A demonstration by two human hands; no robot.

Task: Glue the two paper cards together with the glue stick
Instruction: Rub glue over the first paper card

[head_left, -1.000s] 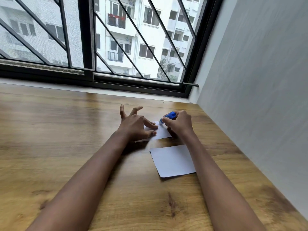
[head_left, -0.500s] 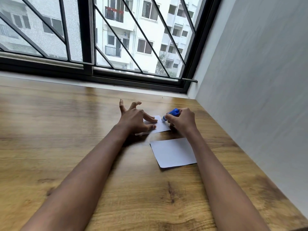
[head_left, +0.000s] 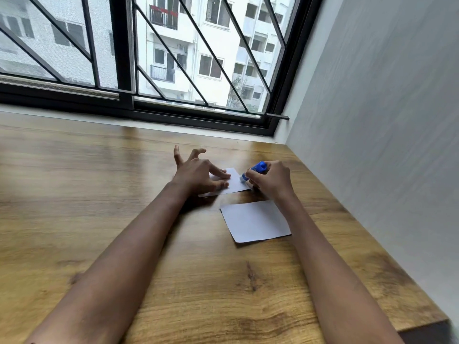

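Head view
Left hand: the left hand (head_left: 196,173) is spread wide and grasps nothing. Its thumb and one straight finger press flat on the far card (head_left: 236,183), while the other fingers arch up off the table.
Right hand: the right hand (head_left: 272,178) is curled round the glue stick (head_left: 255,170), gripping it by the barrel. The stick is tilted, with its pale tip down at the far card's right edge, just beside the left fingertips. Whether the tip touches the paper cannot be told.
Count: two hands, two cards, one glue stick.
Far card: it lies partly under the left hand, between the two hands.
Near card: the near card (head_left: 254,220) lies flat by itself, just inside the right wrist and apart from the far card, with no hand on it.
Materials and shapes: both cards are thin white paper rectangles. The glue stick is a short blue plastic cylinder. The table (head_left: 74,194) is brown wood with visible grain and a soft sheen.
Beyond the hands: a window (head_left: 124,70) with a black frame and slanted bars.
Right of the right hand: a plain grey wall (head_left: 385,120).
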